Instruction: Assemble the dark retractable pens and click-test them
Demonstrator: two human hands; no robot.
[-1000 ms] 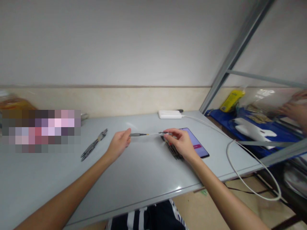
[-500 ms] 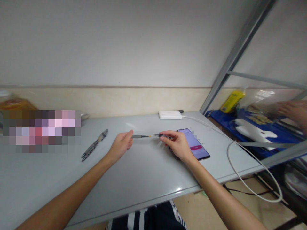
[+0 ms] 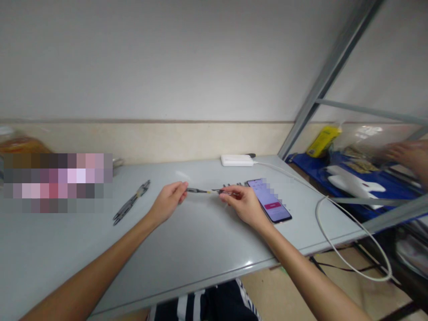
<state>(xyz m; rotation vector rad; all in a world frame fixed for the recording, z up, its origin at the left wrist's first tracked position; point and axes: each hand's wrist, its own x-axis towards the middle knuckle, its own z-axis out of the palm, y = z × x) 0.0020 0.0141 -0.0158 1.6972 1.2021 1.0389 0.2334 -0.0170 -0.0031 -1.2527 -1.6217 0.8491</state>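
A thin grey pen [image 3: 203, 191] with a pale band is held level just above the grey table [image 3: 200, 240]. My left hand [image 3: 167, 203] pinches its left end with closed fingers. My right hand [image 3: 242, 204] is closed on its right end. Several dark pens or pen parts [image 3: 234, 185] lie behind my right hand, mostly hidden. A phone [image 3: 271, 203] with a lit screen lies just right of my right hand.
A few grey pens [image 3: 130, 203] lie at the left of the table. A white power bank [image 3: 236, 160] with a white cable [image 3: 334, 232] sits at the back edge. Another person's hand [image 3: 406, 156] works at a blue surface [image 3: 354, 178] beyond a metal frame [image 3: 321, 84].
My hands have come closer together, so less of the pen shows between them. My right hand has shifted left, uncovering more of the phone. The other person's hand has moved a little.
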